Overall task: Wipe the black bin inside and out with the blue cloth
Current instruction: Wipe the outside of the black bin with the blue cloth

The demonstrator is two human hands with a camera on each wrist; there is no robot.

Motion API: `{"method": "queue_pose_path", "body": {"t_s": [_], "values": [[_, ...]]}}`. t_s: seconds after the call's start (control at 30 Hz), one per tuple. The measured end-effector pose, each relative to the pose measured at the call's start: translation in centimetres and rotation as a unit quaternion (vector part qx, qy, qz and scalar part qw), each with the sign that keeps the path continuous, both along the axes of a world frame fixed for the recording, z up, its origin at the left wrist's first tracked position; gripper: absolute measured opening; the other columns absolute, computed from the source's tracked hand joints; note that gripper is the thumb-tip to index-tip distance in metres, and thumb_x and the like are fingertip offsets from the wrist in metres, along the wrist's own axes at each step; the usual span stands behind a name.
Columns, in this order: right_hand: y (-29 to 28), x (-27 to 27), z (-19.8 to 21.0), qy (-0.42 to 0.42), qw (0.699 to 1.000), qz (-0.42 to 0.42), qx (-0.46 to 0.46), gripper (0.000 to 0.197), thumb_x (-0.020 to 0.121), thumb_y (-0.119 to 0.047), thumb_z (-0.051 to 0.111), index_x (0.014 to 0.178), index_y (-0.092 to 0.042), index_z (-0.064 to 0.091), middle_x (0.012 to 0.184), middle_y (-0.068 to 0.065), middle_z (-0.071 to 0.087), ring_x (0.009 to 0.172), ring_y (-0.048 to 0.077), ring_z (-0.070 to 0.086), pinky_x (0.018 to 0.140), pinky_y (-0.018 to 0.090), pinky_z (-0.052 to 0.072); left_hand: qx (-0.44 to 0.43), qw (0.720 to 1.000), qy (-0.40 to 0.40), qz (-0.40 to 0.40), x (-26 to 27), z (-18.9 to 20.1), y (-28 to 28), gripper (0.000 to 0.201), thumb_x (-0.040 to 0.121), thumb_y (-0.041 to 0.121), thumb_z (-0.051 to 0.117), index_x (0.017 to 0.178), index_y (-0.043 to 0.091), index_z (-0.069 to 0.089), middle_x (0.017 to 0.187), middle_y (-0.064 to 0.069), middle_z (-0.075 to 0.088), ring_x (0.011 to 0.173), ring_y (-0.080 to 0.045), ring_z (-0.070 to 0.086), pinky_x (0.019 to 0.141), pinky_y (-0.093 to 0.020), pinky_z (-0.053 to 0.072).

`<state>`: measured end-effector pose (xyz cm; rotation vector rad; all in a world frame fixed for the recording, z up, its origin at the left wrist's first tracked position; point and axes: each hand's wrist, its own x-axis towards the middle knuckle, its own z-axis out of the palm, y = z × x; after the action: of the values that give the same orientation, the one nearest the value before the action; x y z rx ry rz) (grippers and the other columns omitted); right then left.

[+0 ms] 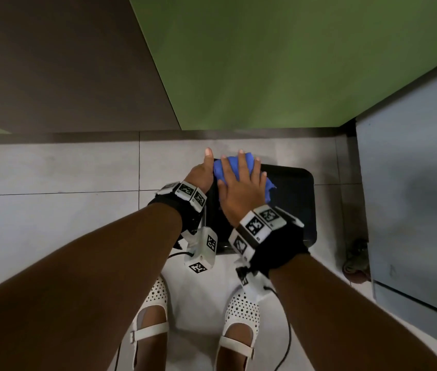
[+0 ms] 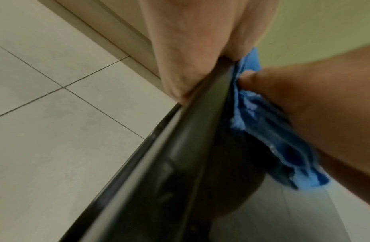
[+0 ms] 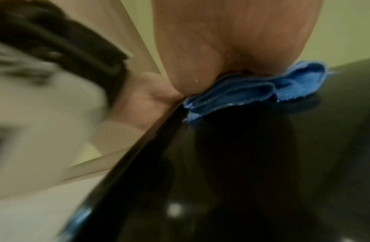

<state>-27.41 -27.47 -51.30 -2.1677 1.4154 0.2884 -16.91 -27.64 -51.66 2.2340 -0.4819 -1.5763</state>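
Blue cloth (image 1: 238, 167) sits bunched under the right hand (image 1: 241, 194), whose fingers (image 1: 242, 163) lie straight and spread, pressing it flat onto the bin (image 1: 296, 199) near its far left corner rather than gripping it. Left hand (image 1: 201, 175) is just beside it, thumb out along the bin's left edge; from the left wrist view it's clamped over that rim (image 2: 200, 104) (how far the fingers curl on the hidden side I can't tell). The bin stands on the tiled floor (image 1: 51, 170) right in front of the white shoes (image 1: 238, 322), close to the green wall (image 1: 265, 62) and a grey cabinet (image 1: 412, 183). It looks like the glossy outer face is being wiped, so the inside is probably still to do. What could go wrong: with an open palm the cloth could skid out from under on that slick plastic, or fold up so bare skin does the wiping. Push too hard and the light bin could slide or tip if the left hand slackens.
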Motion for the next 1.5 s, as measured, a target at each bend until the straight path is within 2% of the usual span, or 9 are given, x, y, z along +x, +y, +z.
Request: {"method": "queue_pose_path", "body": {"t_s": [0.37,0.53,0.63,0.73,0.87,1.0,1.1,1.33,1.5], "values": [[-3.5,0.5,1.5,0.032,0.994,-0.085,-0.057,0.047,0.097,-0.040,0.028,0.142,-0.027,0.032,0.156,0.007,0.019,0.143,0.035,0.010,0.115,0.050,0.010,-0.053,0.987,0.149,-0.022,0.5,1.5,0.0,0.095,0.074,0.083,0.018,0.117,0.011,0.063,0.116,-0.015,0.066,0.109,-0.026,0.061,0.103,-0.039,0.043],[-0.3,0.2,2.0,-0.024,0.982,-0.163,-0.094,0.057,0.090,-0.045,0.018,0.142,-0.027,0.032,0.156,0.007,0.019,0.144,0.036,0.010,0.116,0.050,0.005,-0.066,0.950,0.303,0.033,0.2,3.0,1.3,0.057,0.099,0.045,0.020,0.132,0.008,0.047,0.116,-0.007,0.063,0.095,-0.014,0.062,0.077,-0.020,0.055],[2.2,-0.7,2.0,-0.036,0.979,-0.171,-0.104,0.056,0.091,-0.044,0.019,0.143,-0.026,0.029,0.156,0.009,0.018,0.143,0.037,0.011,0.115,0.049,0.005,-0.031,0.939,0.342,-0.005,0.5,3.2,2.6,0.051,0.099,0.044,0.020,0.132,0.015,0.047,0.108,-0.001,0.063,0.093,-0.010,0.061,0.068,-0.019,0.056],[4.7,-1.6,1.6,-0.034,0.979,-0.162,-0.122,0.053,0.093,-0.044,0.020,0.142,-0.025,0.031,0.153,0.012,0.026,0.140,0.039,0.019,0.113,0.052,0.014,0.007,0.927,0.373,0.024,0.7,3.7,2.4,0.059,0.094,0.058,0.021,0.120,0.019,0.055,0.110,-0.001,0.065,0.098,-0.016,0.060,0.078,-0.029,0.050],[7.4,-2.1,1.6,-0.041,0.982,-0.140,-0.120,0.052,0.097,-0.047,0.013,0.139,-0.024,0.032,0.149,0.009,0.023,0.137,0.035,0.019,0.109,0.051,0.018,0.031,0.962,0.251,0.098,0.4,2.6,0.2,0.094,0.069,0.084,0.034,0.129,0.015,0.053,0.127,-0.012,0.062,0.113,-0.028,0.061,0.099,-0.040,0.047],[7.1,-1.4,1.7,-0.058,0.977,-0.149,-0.138,0.048,0.090,-0.041,0.035,0.135,-0.024,0.035,0.144,0.008,0.030,0.133,0.033,0.021,0.106,0.054,0.019,0.024,0.992,0.118,0.036,-0.1,1.6,-0.7,0.080,0.087,0.067,0.023,0.133,0.006,0.049,0.139,-0.015,0.051,0.128,-0.029,0.049,0.111,-0.043,0.035],[5.9,-0.6,2.5,-0.048,0.987,-0.121,-0.094,0.048,0.089,-0.041,0.034,0.134,-0.026,0.040,0.142,0.009,0.045,0.134,0.034,0.030,0.107,0.055,0.024,0.031,0.994,0.100,0.024,-0.1,2.6,-0.8,0.070,0.094,0.056,0.023,0.133,0.004,0.047,0.139,-0.017,0.050,0.129,-0.030,0.047,0.113,-0.042,0.033],[0.5,-3.2,3.6,0.021,0.994,-0.094,0.053,0.049,0.098,-0.044,0.023,0.145,-0.035,0.015,0.158,-0.001,0.009,0.146,0.024,0.003,0.118,0.044,0.002,-0.026,0.997,0.075,-0.004,-0.8,2.7,0.9,0.056,0.100,0.042,0.022,0.136,0.004,0.042,0.141,-0.015,0.046,0.132,-0.027,0.044,0.114,-0.040,0.032],[-2.4,-9.0,2.5,0.093,0.978,-0.169,0.079,0.049,0.098,-0.042,0.023,0.146,-0.035,0.014,0.158,0.002,0.004,0.145,0.029,0.001,0.118,0.049,0.005,0.006,0.999,0.044,0.003,-1.1,2.8,1.1,0.060,0.101,0.040,0.019,0.115,-0.005,0.055,0.111,-0.020,0.055,0.117,-0.031,0.053,0.107,-0.038,0.037]]}}
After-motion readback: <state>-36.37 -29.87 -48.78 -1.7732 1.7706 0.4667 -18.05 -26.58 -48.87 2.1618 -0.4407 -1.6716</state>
